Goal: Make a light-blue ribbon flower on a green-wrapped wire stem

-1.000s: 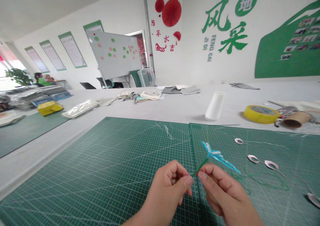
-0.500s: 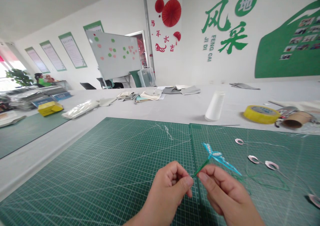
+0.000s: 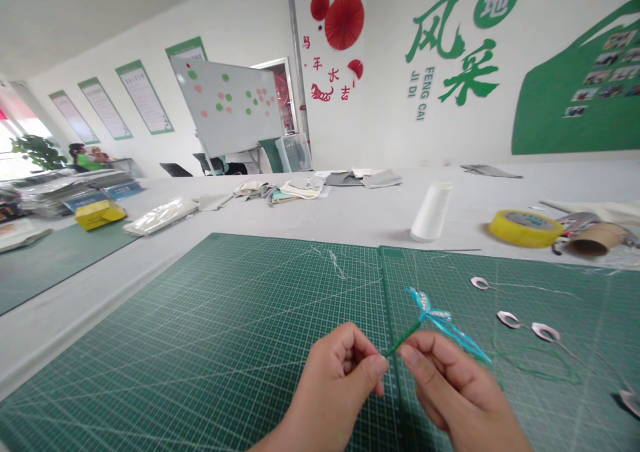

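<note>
A small craft flower (image 3: 434,317) with bright blue petals and white beaded parts tops a thin green-wrapped stem (image 3: 407,334). The thumb and fingertips of my left hand (image 3: 337,382) pinch the stem's lower end. Close beside it, my right hand (image 3: 453,382) is closed, thumb against fingers, at the stem below the petals. What lies between the right fingertips is partly hidden; it may be green thread. Loose green thread (image 3: 543,374) lies in loops on the mat to the right of that hand.
Two green cutting mats (image 3: 200,319) meet under my hands. Several pale oval pieces on wires, such as one (image 3: 545,332), lie at right. Behind stand a white thread cone (image 3: 431,212), a yellow tape roll (image 3: 525,229) and a cardboard tube (image 3: 595,240). Cloth pieces (image 3: 345,179) lie farther back.
The blue petals have turned and shifted slightly right and down along with the stem. Both hands keep nearly the same place and pinch. The camera view has moved a little.
</note>
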Action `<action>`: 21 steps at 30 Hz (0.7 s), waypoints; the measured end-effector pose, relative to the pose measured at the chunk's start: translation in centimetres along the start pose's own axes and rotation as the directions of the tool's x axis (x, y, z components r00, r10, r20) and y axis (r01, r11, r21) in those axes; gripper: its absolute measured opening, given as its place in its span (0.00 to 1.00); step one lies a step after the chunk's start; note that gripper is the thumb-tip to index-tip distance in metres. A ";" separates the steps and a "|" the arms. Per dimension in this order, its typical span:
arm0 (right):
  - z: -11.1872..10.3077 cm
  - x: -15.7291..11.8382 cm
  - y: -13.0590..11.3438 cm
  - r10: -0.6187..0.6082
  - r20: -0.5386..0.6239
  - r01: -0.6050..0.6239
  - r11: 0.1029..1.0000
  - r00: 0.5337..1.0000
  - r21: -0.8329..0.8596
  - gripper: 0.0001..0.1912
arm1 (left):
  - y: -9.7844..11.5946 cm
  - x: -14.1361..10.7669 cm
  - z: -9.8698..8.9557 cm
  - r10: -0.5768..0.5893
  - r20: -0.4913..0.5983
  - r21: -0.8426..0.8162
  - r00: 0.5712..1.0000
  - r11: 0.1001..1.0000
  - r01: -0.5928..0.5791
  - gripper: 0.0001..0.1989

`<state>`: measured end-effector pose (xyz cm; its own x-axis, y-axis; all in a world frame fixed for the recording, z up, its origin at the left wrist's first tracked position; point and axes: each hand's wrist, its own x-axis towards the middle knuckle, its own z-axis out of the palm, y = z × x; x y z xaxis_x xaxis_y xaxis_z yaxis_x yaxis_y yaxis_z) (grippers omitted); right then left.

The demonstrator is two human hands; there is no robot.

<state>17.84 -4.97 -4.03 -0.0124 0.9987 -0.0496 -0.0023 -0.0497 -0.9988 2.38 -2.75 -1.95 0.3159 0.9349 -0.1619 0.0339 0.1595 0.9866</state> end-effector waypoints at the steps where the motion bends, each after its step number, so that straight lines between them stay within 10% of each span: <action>1: 0.0 0.0 0.0 0.001 0.002 -0.001 1.000 1.000 -0.005 0.18 | 0.0 0.0 0.0 0.000 -0.001 0.002 1.000 1.000 0.000 0.05; 21: -0.1 0.2 0.4 0.017 0.038 -0.015 0.999 0.999 -0.034 0.18 | 0.4 0.2 0.0 -0.021 0.104 -0.106 0.994 0.994 0.033 0.12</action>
<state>17.93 -4.74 -4.43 -0.0509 0.9965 -0.0662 0.0321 -0.0646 -0.9974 2.42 -2.52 -1.57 0.4123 0.8930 -0.1803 -0.0567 0.2226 0.9733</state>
